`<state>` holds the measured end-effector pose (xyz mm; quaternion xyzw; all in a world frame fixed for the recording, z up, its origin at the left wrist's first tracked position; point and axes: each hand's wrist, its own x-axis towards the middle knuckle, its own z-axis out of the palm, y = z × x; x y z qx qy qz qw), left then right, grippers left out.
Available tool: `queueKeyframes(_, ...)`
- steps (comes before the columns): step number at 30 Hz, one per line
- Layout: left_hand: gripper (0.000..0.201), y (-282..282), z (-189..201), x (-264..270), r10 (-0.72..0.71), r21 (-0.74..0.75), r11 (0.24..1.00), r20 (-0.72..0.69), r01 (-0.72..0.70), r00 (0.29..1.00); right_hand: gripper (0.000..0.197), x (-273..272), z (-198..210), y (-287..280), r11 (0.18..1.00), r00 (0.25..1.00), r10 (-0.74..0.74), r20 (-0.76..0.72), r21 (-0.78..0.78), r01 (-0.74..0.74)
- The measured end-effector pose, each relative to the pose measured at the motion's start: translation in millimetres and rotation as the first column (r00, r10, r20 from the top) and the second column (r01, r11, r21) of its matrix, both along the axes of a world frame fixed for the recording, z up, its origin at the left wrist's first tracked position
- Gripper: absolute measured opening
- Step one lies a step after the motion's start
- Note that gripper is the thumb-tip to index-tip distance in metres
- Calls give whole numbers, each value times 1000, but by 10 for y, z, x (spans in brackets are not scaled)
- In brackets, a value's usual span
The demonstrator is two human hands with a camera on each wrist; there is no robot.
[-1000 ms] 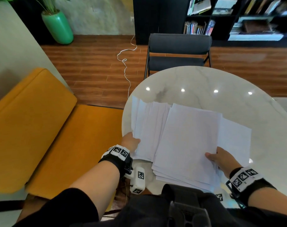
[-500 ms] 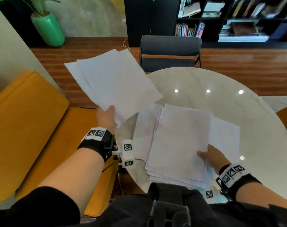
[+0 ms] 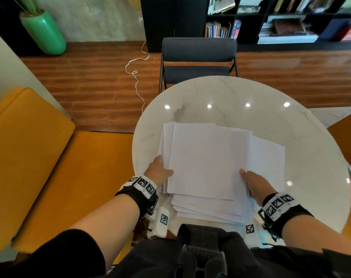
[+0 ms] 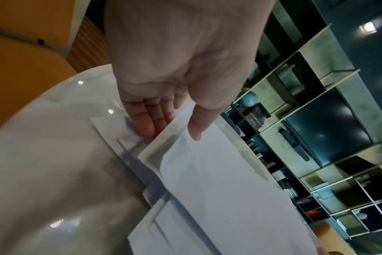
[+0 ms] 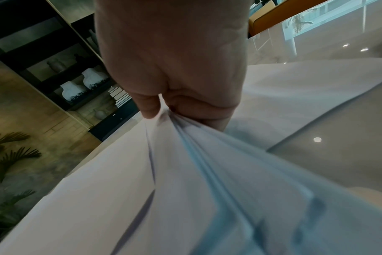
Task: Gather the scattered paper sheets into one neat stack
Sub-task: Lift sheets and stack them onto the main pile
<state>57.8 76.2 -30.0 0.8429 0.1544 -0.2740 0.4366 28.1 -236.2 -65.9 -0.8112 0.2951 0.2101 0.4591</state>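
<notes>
1. Sheets: a loose, uneven pile on the near part of the round desk.
2. Left hand: thumb on top, straight fingers beneath, pinching the pile's left edge.
3. Right hand: pinching the right edge.

The head view is bright and evenly lit, with four small ceiling-light reflections glaring on the glossy table toward 12 o'clock. Straight lines bow at the edges, and the bookshelf at 1 o'clock smears with motion blur. The left wrist view is dimmer; the left hand at 12 o'clock looks soft and washed out, and the papers cast grey shadows. The right wrist view is darkest at 9 o'clock, with the right hand underexposed and the sheets badly blurred toward 5 o'clock.
</notes>
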Motion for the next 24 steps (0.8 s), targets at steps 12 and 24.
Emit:
queueKeyframes(12,59,-231,13,8,-386,263,889,-10,375,922,41,-24,43,28,989,999,-48,19,137,45)
queueKeyframes(24,63,-4,-39,34,429,-96,893,-121,-441,895,38,-83,48,31,979,996,-85,33,187,78)
